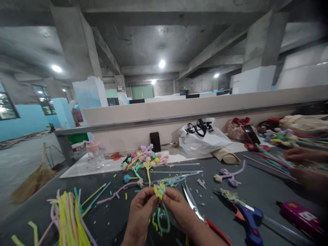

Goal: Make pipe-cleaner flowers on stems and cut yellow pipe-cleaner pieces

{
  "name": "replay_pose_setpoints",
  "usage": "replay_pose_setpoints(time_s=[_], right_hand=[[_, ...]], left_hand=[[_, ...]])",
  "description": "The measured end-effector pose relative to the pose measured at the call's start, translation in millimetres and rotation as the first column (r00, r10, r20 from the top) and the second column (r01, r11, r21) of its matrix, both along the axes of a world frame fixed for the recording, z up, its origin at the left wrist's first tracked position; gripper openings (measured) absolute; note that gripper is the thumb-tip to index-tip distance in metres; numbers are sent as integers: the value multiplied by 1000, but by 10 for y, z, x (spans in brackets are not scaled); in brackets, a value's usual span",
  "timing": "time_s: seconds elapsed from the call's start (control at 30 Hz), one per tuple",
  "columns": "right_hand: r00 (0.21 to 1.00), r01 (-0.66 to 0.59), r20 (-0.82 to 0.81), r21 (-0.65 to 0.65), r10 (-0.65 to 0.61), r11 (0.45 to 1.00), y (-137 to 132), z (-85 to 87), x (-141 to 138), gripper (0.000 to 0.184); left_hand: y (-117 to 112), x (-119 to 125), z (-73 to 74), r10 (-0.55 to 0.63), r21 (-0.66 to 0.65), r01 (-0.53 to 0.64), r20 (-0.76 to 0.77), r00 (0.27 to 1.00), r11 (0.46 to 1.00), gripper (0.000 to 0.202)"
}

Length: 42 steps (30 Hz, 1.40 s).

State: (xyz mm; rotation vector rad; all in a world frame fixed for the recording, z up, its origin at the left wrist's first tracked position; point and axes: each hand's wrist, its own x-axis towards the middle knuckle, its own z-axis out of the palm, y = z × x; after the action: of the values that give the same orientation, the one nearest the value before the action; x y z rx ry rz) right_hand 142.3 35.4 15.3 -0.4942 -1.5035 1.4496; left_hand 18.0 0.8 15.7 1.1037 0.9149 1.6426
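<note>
Between the fingertips of both hands is a small pipe-cleaner flower [160,190], yellow and mint green. My left hand [140,212] pinches it from the left, and my right hand [180,209] grips it from the other side. A green loop [167,221] hangs beneath the flower, in front of the hands. Open scissors [191,200] with red handles lie beside my right hand, partly under the forearm. Just beyond the hands is a pile of pastel pipe-cleaner flowers [146,157]. To the left stands a bundle of yellow and pink pipe cleaners [71,218].
A blue glue gun [247,218] and a purple tool [298,215] lie at the right. Behind are a purple sprig [232,176], a white bag [200,138], a phone [155,141] and a clear jar [96,155]. A co-worker's hands [304,167] handle stems at far right.
</note>
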Motion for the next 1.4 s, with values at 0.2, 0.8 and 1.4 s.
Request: replay_pose_setpoints(time_s=[0.2,0.8,1.4], right_hand=[[998,-43,-54,-62,40,997,6,-56,-30,30],[976,-133,-188,-117,110,984,-9,-64,-84,27],[981,-153,-142,-163,130,975,-1,-132,-89,25]], left_hand=[[-31,-5,8,10,18,-10,31,999,1000,12],[-22,-15,4,91,-6,-91,71,993,996,17],[6,-96,-2,181,86,-165,-224,958,982,6]])
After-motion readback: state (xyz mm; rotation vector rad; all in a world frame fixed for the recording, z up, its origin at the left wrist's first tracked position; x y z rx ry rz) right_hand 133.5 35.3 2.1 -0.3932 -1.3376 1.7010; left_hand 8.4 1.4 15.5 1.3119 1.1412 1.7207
